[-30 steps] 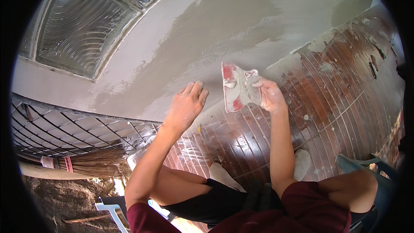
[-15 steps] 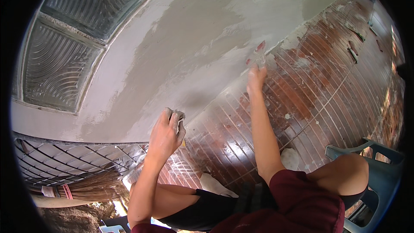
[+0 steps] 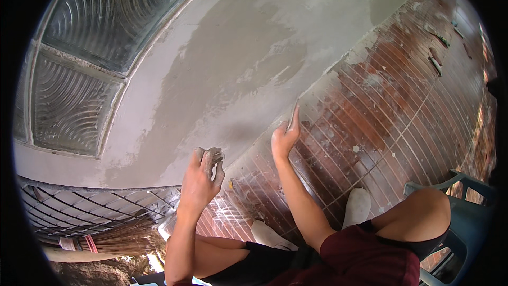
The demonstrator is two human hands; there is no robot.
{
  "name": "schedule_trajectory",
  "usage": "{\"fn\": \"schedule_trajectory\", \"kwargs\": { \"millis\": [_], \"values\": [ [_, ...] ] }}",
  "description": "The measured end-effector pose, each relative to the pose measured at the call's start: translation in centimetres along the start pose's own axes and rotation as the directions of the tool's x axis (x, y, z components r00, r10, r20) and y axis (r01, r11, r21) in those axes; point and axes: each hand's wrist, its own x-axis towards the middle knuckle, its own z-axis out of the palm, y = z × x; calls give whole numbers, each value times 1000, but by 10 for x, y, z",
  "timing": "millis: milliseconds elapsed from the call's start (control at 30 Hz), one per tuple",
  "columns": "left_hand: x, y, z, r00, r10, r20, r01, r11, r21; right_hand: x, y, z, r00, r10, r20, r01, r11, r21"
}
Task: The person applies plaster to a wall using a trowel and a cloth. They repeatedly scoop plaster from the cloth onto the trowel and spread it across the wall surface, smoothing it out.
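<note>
A thin flat scraper (image 3: 293,115) is gripped in my right hand (image 3: 284,140), seen nearly edge-on and pointing up toward the seam where the wall meets the floor. My left hand (image 3: 197,186) is closed, thumb against fingers, around a grey putty-smeared lump (image 3: 216,154); its exact kind cannot be made out. Grey putty also coats those fingertips. Both hands are in front of the plastered wall (image 3: 238,58), which carries uneven patches of darker and lighter grey.
Glass blocks (image 3: 74,100) are set in the wall at left. Below them are a black metal lattice (image 3: 95,204) and a twig broom (image 3: 121,238). Putty-stained red-brown tiles (image 3: 391,95) run along the wall, with small tools (image 3: 435,66) far right. A blue-grey plastic chair (image 3: 468,201) stands at right.
My right hand has come back toward me, down and left along the wall's foot, and the scraper has turned edge-on. My left hand has shifted slightly downward, still holding the grey lump.
</note>
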Motion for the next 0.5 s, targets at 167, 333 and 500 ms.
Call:
{"fn": "schedule_trajectory", "kwargs": {
  "millis": [167,333,500],
  "values": [
    [-14,-2,-6,996,-85,32,88,990,-106,107,2,25,983,-169,-79,157,978,-137],
    [-24,-1,-20,989,-144,41,147,986,-80,55,-9,73,943,-330,42,333,937,-104],
    [-27,5,-26,991,-126,48,129,990,-64,-44,-7,40,751,-490,443,528,848,42]
  ]
}}
